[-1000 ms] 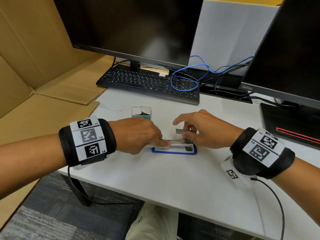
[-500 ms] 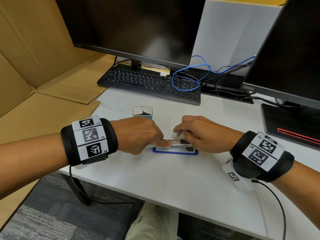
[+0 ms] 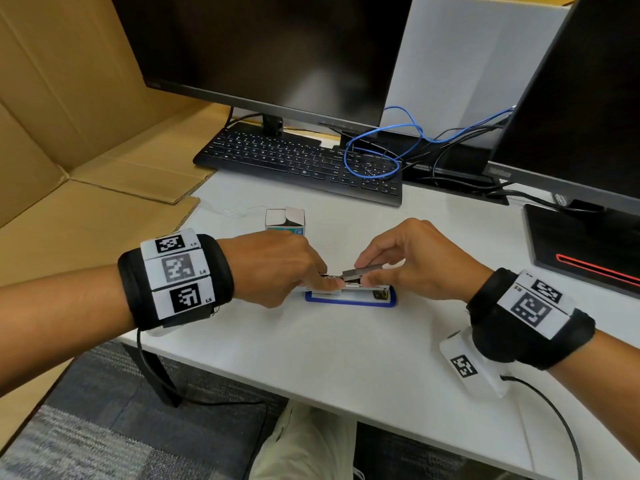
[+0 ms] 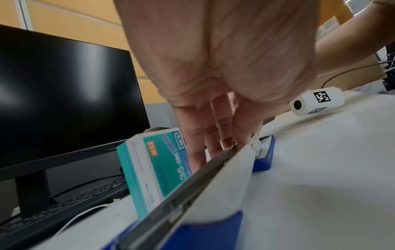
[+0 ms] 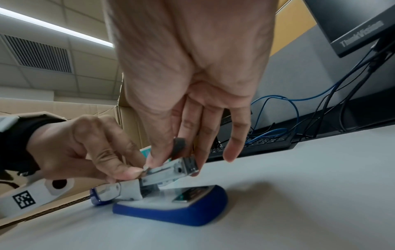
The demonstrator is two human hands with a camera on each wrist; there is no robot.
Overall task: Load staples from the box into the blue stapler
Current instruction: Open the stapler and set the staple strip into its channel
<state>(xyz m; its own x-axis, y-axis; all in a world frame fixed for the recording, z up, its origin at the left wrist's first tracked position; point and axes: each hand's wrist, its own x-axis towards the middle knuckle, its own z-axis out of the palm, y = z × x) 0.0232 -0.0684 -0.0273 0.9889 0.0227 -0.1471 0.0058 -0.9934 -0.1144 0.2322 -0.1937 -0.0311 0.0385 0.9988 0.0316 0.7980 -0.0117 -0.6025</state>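
Observation:
The blue stapler (image 3: 349, 300) lies flat on the white desk with its top swung open and its metal magazine (image 5: 169, 170) bared. My left hand (image 3: 323, 282) pinches the magazine's rear end between thumb and fingers (image 5: 126, 170). My right hand (image 3: 362, 272) pinches a grey staple strip (image 3: 363, 271) just above the magazine, the strip's left end low near the left fingertips. In the left wrist view the open stapler (image 4: 224, 170) runs along under the fingers (image 4: 213, 135). The teal staple box (image 3: 284, 221) stands just behind the left hand, its flap open.
A black keyboard (image 3: 301, 164) and a coiled blue cable (image 3: 374, 157) lie behind the box. Two dark monitors stand at the back and right, one on a black base (image 3: 581, 247). Flattened cardboard (image 3: 86, 209) covers the left side. The desk's front edge is near my wrists.
My right hand has brought the staple strip down and leftward onto the magazine, tilting its left end toward the left fingertips. The left hand has kept its hold on the stapler.

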